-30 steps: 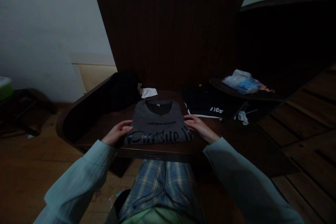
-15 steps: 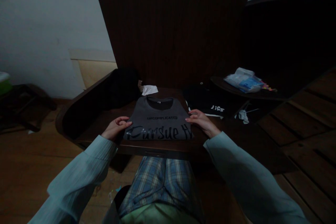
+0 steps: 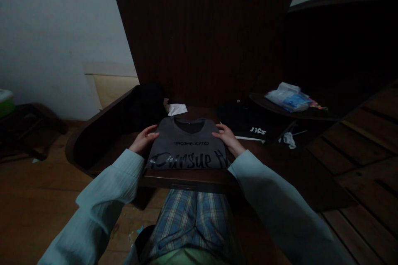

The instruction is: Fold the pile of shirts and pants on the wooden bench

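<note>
A folded grey T-shirt [image 3: 188,147] with dark lettering lies flat on a dark wooden table [image 3: 124,149] in front of me. My left hand [image 3: 143,139] rests at the shirt's left edge, fingers curled onto the cloth. At the right edge near the collar my right hand [image 3: 226,137] lies with fingers stretched over the fabric. Both forearms wear pale blue sleeves.
A folded black garment with white print [image 3: 248,126] lies to the right of the grey shirt. A dark bundle [image 3: 146,105] and a white crumpled cloth [image 3: 176,109] sit at the back left. A plastic bag [image 3: 287,96] rests on a round side shelf. Wooden floor surrounds the table.
Both hands have slid forward along the shirt's side edges, from near the lettering up toward the collar. The shirt itself has stayed in place.
</note>
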`<action>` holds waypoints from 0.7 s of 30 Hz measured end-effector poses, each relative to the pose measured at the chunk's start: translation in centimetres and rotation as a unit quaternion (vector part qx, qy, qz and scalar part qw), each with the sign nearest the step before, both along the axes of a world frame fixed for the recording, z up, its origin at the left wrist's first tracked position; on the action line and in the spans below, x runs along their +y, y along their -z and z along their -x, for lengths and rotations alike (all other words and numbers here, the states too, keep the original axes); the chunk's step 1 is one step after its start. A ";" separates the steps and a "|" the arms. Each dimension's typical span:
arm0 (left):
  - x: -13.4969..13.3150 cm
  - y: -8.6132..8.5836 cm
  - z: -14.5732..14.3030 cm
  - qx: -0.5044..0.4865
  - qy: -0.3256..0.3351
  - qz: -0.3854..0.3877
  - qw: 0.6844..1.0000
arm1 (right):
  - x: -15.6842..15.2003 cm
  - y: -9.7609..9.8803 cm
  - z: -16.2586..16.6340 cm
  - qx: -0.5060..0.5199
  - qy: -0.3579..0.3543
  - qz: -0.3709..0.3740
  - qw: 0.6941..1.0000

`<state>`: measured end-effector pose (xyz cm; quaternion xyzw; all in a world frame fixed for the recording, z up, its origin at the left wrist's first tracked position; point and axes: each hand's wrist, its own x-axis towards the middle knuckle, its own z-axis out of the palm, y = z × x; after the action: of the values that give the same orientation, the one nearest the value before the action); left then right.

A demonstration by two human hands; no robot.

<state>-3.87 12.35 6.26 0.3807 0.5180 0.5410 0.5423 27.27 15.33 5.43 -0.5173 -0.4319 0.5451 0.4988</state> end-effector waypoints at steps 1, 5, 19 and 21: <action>0.1 0.0 0.3 0.022 -0.009 -0.013 1.000 | 0.0 0.0 -0.1 -0.004 0.010 -0.015 1.000; 0.9 0.2 1.4 0.100 0.007 0.028 0.995 | 0.2 0.2 -0.7 -0.051 0.009 0.005 0.999; 5.3 2.0 0.6 0.110 0.056 -0.079 0.989 | 3.5 1.4 0.0 -0.118 0.032 -0.128 0.984; 5.4 2.0 0.6 0.131 0.026 -0.093 0.987 | 3.8 1.5 -0.1 -0.167 0.069 -0.166 0.969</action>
<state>-4.52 17.73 4.29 0.5101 0.5222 0.5178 0.4461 27.35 19.18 3.89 -0.5393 -0.5570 0.3359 0.5349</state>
